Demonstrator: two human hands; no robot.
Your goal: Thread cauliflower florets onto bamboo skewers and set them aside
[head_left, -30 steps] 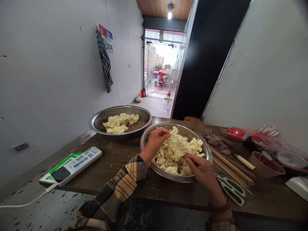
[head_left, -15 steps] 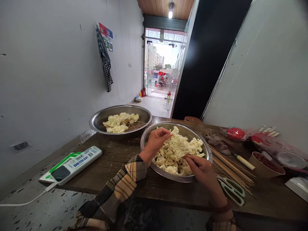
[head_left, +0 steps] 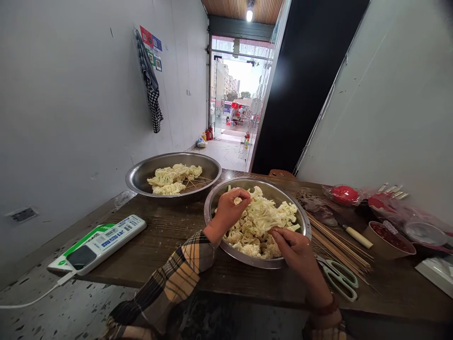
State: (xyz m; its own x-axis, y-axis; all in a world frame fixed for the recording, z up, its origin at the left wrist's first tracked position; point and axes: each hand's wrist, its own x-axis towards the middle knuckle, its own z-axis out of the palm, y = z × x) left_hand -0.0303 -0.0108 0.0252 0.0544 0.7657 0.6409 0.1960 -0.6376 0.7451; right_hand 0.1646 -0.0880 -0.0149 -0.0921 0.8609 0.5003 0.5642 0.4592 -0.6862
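Note:
Over the near steel basin [head_left: 307,226], full of cut cauliflower [head_left: 247,236], both my hands are at work. A large pale cauliflower piece [head_left: 267,215] lies between them. My right hand [head_left: 293,243] is closed in a pinch at its lower right edge. My left hand [head_left: 230,210] has thumb and forefinger pinched together at the upper left of the piece; what sits between those fingertips is too small to make out. A second steel basin [head_left: 132,179] at the back left holds cauliflower florets [head_left: 170,179] on thin wooden skewers [head_left: 198,182].
Right of the near basin lie loose bamboo skewers [head_left: 336,243], green-handled scissors [head_left: 339,278] and a knife with a pale handle [head_left: 358,236]. Farther right stand a paper bowl of dark red contents [head_left: 391,241] and plastic bags [head_left: 345,194]. A white device with a cable [head_left: 106,245] lies at the left table edge.
The view has shifted slightly, so the scene sits a little to the left. Both hands keep nearly the same pinch at the cauliflower piece; the left fingers have barely moved.

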